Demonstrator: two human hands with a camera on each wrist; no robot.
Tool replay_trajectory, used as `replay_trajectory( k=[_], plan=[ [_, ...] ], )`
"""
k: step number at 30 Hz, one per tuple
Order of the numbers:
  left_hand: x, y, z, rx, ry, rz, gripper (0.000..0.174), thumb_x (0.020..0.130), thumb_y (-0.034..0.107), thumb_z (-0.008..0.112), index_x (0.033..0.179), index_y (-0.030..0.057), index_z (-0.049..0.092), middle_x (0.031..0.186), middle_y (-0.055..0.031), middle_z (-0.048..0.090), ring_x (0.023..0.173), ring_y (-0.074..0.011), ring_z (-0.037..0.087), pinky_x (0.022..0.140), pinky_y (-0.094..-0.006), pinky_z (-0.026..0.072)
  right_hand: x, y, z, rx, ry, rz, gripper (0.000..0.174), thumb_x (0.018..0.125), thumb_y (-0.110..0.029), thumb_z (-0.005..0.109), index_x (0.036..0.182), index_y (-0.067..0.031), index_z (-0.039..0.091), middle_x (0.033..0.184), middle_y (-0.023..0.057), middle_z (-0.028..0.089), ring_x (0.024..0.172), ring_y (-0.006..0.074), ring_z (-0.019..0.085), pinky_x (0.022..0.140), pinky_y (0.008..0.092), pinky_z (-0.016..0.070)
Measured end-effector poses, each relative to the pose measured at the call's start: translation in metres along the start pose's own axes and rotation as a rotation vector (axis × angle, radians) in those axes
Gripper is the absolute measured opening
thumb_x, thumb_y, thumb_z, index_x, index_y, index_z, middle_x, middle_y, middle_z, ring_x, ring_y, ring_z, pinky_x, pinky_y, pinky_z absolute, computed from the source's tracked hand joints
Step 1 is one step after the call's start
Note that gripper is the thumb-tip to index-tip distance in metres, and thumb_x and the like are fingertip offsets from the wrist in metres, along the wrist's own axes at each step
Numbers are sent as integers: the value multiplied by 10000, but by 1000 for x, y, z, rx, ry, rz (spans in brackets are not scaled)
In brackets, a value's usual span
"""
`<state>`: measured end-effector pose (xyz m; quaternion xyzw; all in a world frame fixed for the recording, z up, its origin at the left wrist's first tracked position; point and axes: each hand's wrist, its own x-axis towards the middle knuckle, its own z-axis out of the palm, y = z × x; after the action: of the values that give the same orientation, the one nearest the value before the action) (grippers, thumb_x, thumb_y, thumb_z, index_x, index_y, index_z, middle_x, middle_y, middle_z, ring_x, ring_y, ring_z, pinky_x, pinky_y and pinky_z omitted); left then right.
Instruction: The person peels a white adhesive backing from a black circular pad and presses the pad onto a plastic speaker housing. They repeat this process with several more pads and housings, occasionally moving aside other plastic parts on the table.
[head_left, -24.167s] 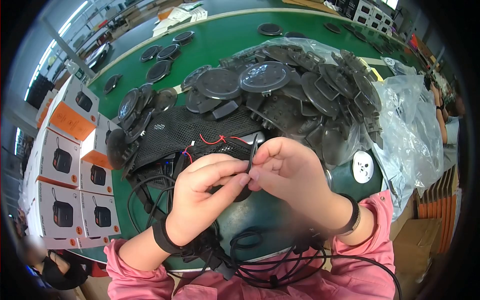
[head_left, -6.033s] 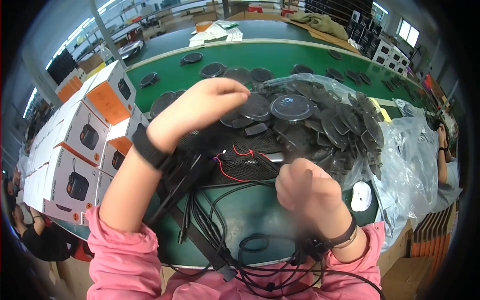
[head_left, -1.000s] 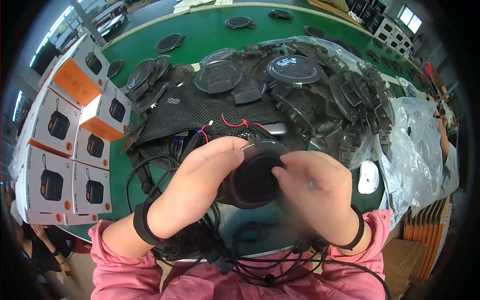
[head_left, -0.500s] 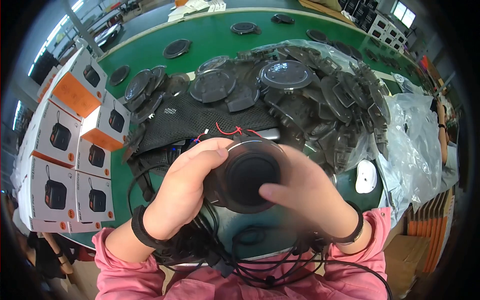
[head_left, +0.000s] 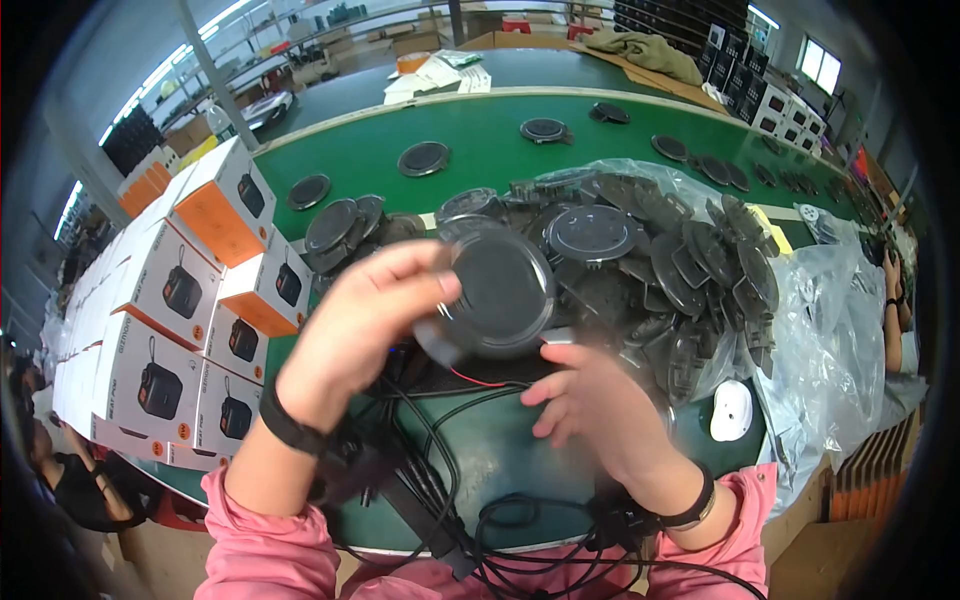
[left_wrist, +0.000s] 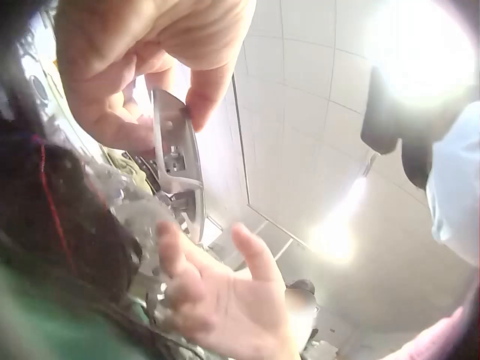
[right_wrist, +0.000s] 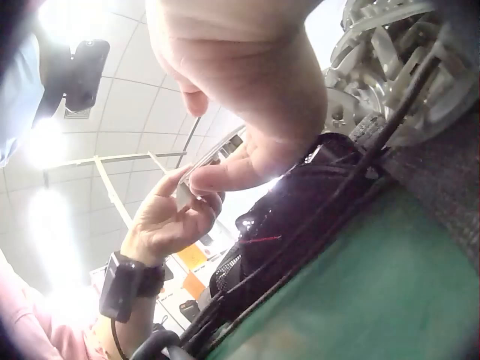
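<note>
In the head view the left hand [head_left: 365, 310] pinches the edge of a round black disc part [head_left: 500, 290] between thumb and fingers, its smooth face toward the camera. The left wrist view shows the part [left_wrist: 178, 150] edge-on, thumb and fingers on its rim. Lower right of the disc, the right hand [head_left: 615, 410] is blurred, its fingers spread and holding nothing; a gap to the part shows in the left wrist view. Behind the disc lies a heap of similar black parts [head_left: 690, 265], beside a loose group [head_left: 335, 225].
White and orange boxes [head_left: 160, 385] stand stacked at the left. Black cables [head_left: 520, 510] lie near the table's front edge. A white mouse-shaped item [head_left: 731, 411] and clear plastic bags [head_left: 825, 330] are at the right. Several discs [head_left: 424, 158] lie spaced across the green table [head_left: 350, 150].
The left hand has raised the disc up and forward, with its smooth face now turned to the camera. The right hand has come off the disc. The head view has tilted up.
</note>
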<state>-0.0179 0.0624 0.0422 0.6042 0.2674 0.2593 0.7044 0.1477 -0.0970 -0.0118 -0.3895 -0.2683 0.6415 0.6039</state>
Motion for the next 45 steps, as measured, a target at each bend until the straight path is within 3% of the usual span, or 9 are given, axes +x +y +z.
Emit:
replay_trajectory(
  k=[12,16,22,27,29,35,37,40,45],
  plan=[
    [165,7,-138,363,525,-102,84,763,159,625,731,103,571,675,7,549,590,-101,492,531,-250,329,1,2,-3,-66,-4,138,278,849,-153,449,1104,-47,476,877,78,591,653,109,542,580,226,426],
    [202,-19,-168,410,510,-116,201,751,174,633,865,17,579,766,-45,557,624,-151,497,571,-288,403,3,6,-6,-58,-8,155,257,853,-147,452,1088,-52,489,876,68,592,648,100,541,575,218,424],
    [210,-36,-169,413,856,72,462,788,208,588,1153,-25,429,1071,-129,497,938,-225,480,782,-344,388,5,8,-8,-65,-33,158,251,855,-151,448,1079,-45,490,860,60,592,643,98,539,566,217,418],
    [165,4,-123,492,616,77,420,787,238,524,1170,74,474,1141,-75,472,1053,-185,407,830,-353,364,6,9,-7,-91,-31,166,245,852,-146,445,1068,-43,495,857,58,592,640,100,539,563,219,416],
    [157,13,-108,495,598,53,372,787,233,514,1122,72,517,1118,-59,499,1004,-159,449,802,-308,384,6,8,-6,-95,-24,172,242,850,-144,445,1064,-44,499,854,57,593,640,101,539,563,219,415],
    [129,15,-49,840,9,-52,304,807,329,523,885,52,622,847,-14,586,728,-101,524,636,-235,427,5,7,-4,-91,-5,183,227,844,-147,456,1040,-51,519,840,51,596,640,99,541,564,216,415],
    [113,19,-23,1145,-86,-110,350,787,347,559,913,26,616,849,-54,597,773,-155,553,691,-264,441,4,6,-4,-87,-17,176,222,843,-154,461,1030,-52,525,838,48,596,639,97,540,565,214,416],
    [92,12,-13,1420,-290,127,447,734,342,622,1027,7,579,993,-151,572,970,-278,535,855,-324,405,4,7,-5,-75,-20,173,220,842,-157,465,1024,-53,529,836,46,596,639,96,540,563,213,415],
    [75,-9,-10,1526,-217,181,316,645,188,677,907,37,586,901,-139,559,872,-300,537,775,-352,430,4,5,-4,-77,-27,168,216,840,-149,467,1024,-52,527,833,46,597,634,97,541,558,213,416]
  ],
)
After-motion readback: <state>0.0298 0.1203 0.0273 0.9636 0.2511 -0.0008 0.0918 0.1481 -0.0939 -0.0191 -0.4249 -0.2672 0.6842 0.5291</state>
